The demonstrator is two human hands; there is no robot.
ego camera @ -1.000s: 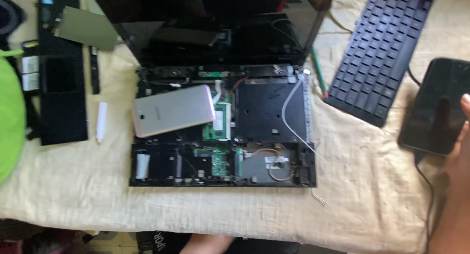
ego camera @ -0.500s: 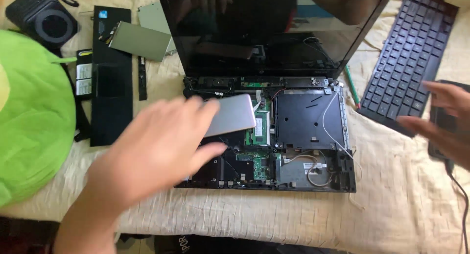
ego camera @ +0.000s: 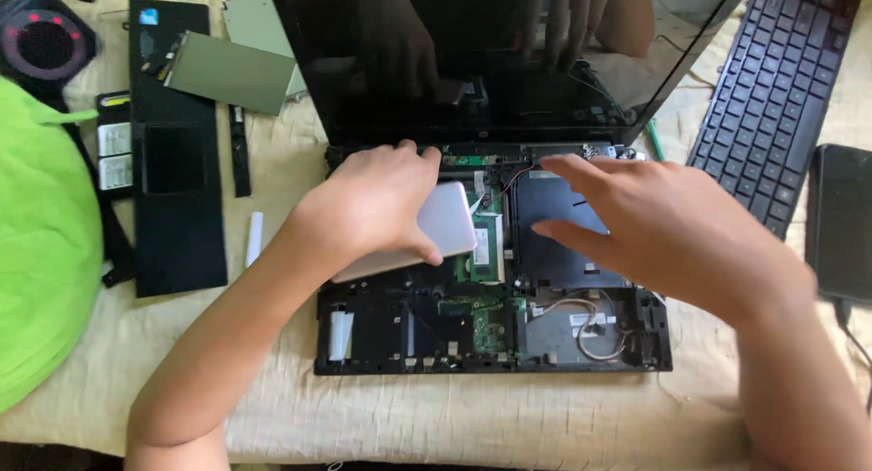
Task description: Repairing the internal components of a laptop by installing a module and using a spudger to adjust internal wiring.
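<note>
Left hand is down over the pale slab, a silver phone-like device, fingers curled round its top edge and thumb pressing its right end, so it is clamped on it. The device lies tilted across the opened laptop base, covering part of the green circuit board just to the hand's right. Right hand hovers spread and flat, fingers apart, nothing in it, above the dark bay of the base, fingertips pointing toward the left hand and close to the device's end.

By the look of it, the step in hand is getting that device off the exposed internals. A clean lift would need to clear the board and the loose wires below the right hand without snagging.

Beyond the knuckles stands the dark laptop screen, mirroring both hands. Far to the right of the right hand, the detached keyboard and a black slab. Left of the left hand, a small white stick, a black palm-rest panel, a grey-green plate, and a bright green cloth. Everything rests on a cream cloth, in warm daylight; the room beyond is out of view.
</note>
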